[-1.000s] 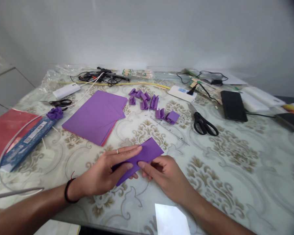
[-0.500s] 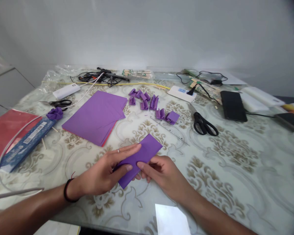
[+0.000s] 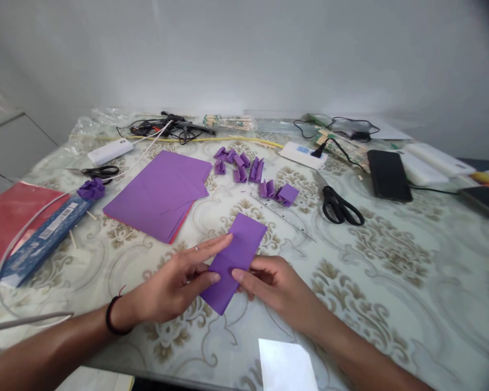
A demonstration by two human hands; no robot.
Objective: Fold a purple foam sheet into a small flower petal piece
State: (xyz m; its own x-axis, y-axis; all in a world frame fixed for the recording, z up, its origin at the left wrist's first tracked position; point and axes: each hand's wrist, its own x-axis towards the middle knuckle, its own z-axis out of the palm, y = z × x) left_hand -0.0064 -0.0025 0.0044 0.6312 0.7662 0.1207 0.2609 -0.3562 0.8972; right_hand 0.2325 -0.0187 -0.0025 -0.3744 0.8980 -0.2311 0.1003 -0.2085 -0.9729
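Between my hands is a purple strip of paper (image 3: 244, 239), apparently folded, slanting up to the right above the patterned tabletop. My left hand (image 3: 183, 282) grips its left edge, thumb on top and index finger stretched along the side. On the right edge, the thumb of my right hand (image 3: 273, 285) presses on the face while the other fingers are tucked behind, partly hidden. Beyond them lie several small folded purple paper pieces (image 3: 256, 170). A stack of purple sheets (image 3: 155, 190) rests to the left, with a red sheet peeking out beneath.
Black-handled scissors (image 3: 338, 206) and a clear ruler (image 3: 285, 217) lie to the right. Farther over is a phone (image 3: 389, 175). A power strip (image 3: 303, 156) stands behind. Crumpled purple paper (image 3: 91, 188) and a red-and-blue packet (image 3: 36, 233) are at left. White paper (image 3: 287, 364) lies at the front.
The purple strip has turned to stand more upright, its far end shifting left and its near end right. My right hand has moved slightly right; my left hand barely differs.
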